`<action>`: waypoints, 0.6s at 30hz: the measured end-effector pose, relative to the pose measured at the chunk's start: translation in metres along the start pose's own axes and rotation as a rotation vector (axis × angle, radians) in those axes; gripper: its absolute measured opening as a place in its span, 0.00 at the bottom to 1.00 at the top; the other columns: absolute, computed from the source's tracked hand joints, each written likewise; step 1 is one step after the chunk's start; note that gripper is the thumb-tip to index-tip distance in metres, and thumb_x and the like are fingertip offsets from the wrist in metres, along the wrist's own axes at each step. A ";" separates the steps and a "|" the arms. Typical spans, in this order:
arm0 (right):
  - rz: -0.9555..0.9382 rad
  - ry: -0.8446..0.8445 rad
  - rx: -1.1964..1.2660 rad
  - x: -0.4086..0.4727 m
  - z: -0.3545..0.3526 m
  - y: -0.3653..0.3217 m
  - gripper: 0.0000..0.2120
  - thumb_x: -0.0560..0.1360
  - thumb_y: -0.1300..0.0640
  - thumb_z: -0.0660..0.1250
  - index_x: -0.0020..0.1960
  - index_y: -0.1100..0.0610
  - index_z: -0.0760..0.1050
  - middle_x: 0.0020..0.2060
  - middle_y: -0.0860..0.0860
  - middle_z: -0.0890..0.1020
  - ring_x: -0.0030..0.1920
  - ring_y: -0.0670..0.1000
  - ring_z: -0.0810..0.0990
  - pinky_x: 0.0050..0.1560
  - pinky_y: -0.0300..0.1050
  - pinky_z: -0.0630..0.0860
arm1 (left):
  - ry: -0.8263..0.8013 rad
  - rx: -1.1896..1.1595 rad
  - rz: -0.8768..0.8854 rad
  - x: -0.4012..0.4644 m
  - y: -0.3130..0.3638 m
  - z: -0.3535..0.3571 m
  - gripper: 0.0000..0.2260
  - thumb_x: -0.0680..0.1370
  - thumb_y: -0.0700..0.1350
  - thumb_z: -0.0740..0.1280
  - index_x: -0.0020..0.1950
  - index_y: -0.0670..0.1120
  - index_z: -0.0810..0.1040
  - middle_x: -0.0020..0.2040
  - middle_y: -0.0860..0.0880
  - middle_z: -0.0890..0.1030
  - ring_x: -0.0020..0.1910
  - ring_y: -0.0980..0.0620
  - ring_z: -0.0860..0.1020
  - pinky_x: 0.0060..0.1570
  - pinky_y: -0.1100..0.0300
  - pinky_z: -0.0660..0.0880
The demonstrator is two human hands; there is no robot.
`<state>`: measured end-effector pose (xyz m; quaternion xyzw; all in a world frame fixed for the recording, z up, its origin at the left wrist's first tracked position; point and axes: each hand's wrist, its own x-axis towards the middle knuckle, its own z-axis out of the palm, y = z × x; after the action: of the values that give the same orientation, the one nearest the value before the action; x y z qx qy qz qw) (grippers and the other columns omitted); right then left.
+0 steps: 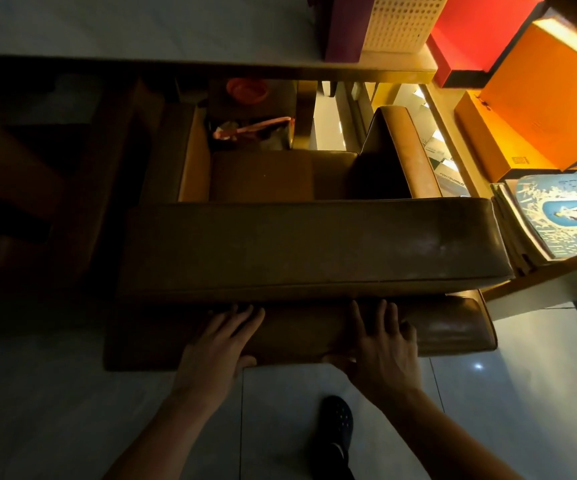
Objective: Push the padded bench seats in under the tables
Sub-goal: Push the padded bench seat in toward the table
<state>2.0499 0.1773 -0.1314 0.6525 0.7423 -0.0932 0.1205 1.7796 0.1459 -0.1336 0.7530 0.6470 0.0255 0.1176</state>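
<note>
A long brown padded bench seat (315, 247) lies across the middle of the view, its far side towards the table edge (211, 69) above. A lower padded seat (453, 327) sticks out beneath its near side. My left hand (217, 348) lies flat on the lower seat's near face, fingers straight and thumb under the edge. My right hand (380, 344) presses the same face a little to the right, fingers spread. Beyond the long seat stands a brown armchair-like seat (280, 174) with a padded arm (405, 150).
Orange boxes (540, 109) and a red box (477, 32) stack at the right, with a blue printed book (567, 216) on a shelf. A perforated white panel (401, 22) stands at the top. My black shoe (335, 420) is on the pale tiled floor (72, 427).
</note>
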 end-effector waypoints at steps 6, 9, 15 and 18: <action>0.007 0.016 -0.019 0.026 -0.015 -0.002 0.53 0.67 0.19 0.49 0.81 0.50 0.46 0.77 0.68 0.56 0.77 0.69 0.55 0.71 0.68 0.61 | -0.010 -0.016 -0.004 0.030 -0.007 0.000 0.37 0.71 0.52 0.75 0.77 0.56 0.62 0.74 0.56 0.67 0.73 0.49 0.63 0.71 0.46 0.64; 0.008 0.022 -0.006 0.053 -0.022 -0.002 0.53 0.67 0.19 0.50 0.81 0.49 0.43 0.78 0.67 0.52 0.78 0.68 0.50 0.74 0.68 0.57 | -0.004 -0.029 -0.024 0.059 -0.010 -0.003 0.36 0.74 0.51 0.71 0.78 0.56 0.57 0.77 0.56 0.62 0.76 0.50 0.57 0.75 0.46 0.54; 0.003 0.024 -0.004 0.101 -0.038 0.000 0.52 0.68 0.20 0.51 0.81 0.49 0.40 0.79 0.66 0.48 0.78 0.67 0.47 0.75 0.66 0.54 | 0.032 -0.010 -0.035 0.112 -0.022 -0.006 0.36 0.74 0.50 0.72 0.78 0.56 0.58 0.77 0.54 0.63 0.76 0.48 0.58 0.75 0.45 0.53; 0.007 0.043 0.002 0.124 -0.043 0.001 0.52 0.68 0.20 0.52 0.81 0.49 0.41 0.78 0.67 0.50 0.78 0.68 0.49 0.74 0.66 0.56 | 0.047 -0.030 -0.034 0.134 -0.025 -0.007 0.36 0.74 0.50 0.72 0.78 0.55 0.58 0.77 0.54 0.62 0.76 0.49 0.58 0.75 0.46 0.52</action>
<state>2.0337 0.3080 -0.1275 0.6571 0.7423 -0.0795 0.1045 1.7755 0.2815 -0.1470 0.7392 0.6618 0.0511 0.1140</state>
